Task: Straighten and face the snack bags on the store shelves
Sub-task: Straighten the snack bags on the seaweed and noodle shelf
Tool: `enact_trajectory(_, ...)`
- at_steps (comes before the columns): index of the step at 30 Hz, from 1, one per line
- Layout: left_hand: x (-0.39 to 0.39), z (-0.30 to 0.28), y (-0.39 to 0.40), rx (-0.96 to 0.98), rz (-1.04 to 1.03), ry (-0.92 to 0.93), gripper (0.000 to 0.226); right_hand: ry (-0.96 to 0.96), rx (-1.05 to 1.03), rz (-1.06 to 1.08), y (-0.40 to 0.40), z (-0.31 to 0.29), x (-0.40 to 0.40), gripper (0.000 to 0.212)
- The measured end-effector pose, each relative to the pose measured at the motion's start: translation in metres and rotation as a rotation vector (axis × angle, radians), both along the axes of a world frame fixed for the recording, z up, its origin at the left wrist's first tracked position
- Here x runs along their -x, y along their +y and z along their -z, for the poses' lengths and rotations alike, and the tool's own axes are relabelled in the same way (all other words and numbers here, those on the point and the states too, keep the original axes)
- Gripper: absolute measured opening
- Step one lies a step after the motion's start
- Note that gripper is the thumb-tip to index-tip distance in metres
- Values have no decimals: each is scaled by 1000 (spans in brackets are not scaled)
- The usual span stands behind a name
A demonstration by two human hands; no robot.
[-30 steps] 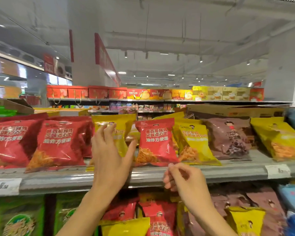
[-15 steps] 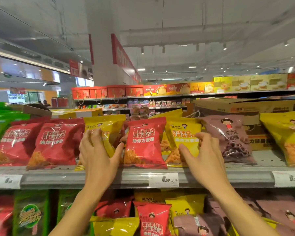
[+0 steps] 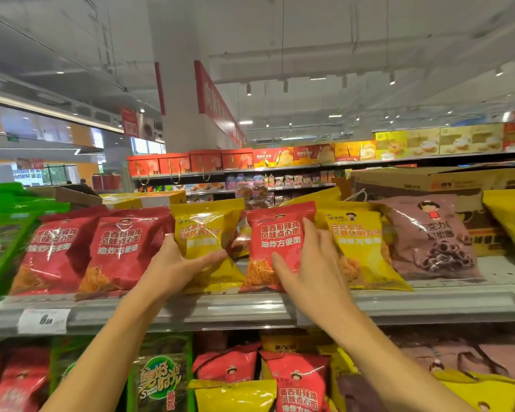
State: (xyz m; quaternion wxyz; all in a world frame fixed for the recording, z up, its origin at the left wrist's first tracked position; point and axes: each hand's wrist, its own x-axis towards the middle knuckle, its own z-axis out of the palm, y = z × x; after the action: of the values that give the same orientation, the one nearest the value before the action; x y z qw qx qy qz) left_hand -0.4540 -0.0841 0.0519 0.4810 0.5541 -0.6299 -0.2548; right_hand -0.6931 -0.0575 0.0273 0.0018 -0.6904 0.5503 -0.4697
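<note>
On the top shelf [image 3: 250, 307] snack bags stand in a row. My left hand [image 3: 176, 267] grips the lower part of a yellow bag [image 3: 204, 230], thumb across its front. My right hand [image 3: 309, 269] lies flat on the right side of a red noodle bag [image 3: 275, 236], fingers spread, thumb on its lower front. To the right of that stand another yellow bag [image 3: 361, 251] and a mauve ring-snack bag [image 3: 428, 236]. Two red bags [image 3: 119, 248] stand left of my left hand.
Green bags [image 3: 0, 242] fill the far left, and a yellow bag [image 3: 512, 218] the far right. Cardboard boxes [image 3: 428, 179] sit behind the row. The lower shelf holds red, yellow, green and mauve bags [image 3: 298, 382]. A price tag [image 3: 43, 321] hangs on the shelf rail.
My left hand has closed around the yellow bag and pulled it upright. My right hand has moved left from the yellow bag onto the red noodle bag.
</note>
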Motion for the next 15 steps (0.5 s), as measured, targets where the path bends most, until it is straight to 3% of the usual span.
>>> enact_trajectory(2,-6,-4,-2,-31,89,34,34,-83,-163,-26,-10,-9,-9,98)
enact_trajectory(5,-15,-7,-6,-93,98,47,41,-226,-289,-16,-24,-23,-11,108)
enact_trajectory(7,-18,-8,-8,-126,110,59,46,-240,-346,3,-30,-26,-10,101)
enact_trajectory(11,-19,-5,-7,-85,140,98,42,-249,-374,-64,-33,-25,-11,55)
enact_trajectory(15,-23,-1,-4,-15,138,187,46,-274,-293,-92,-27,-23,-14,66)
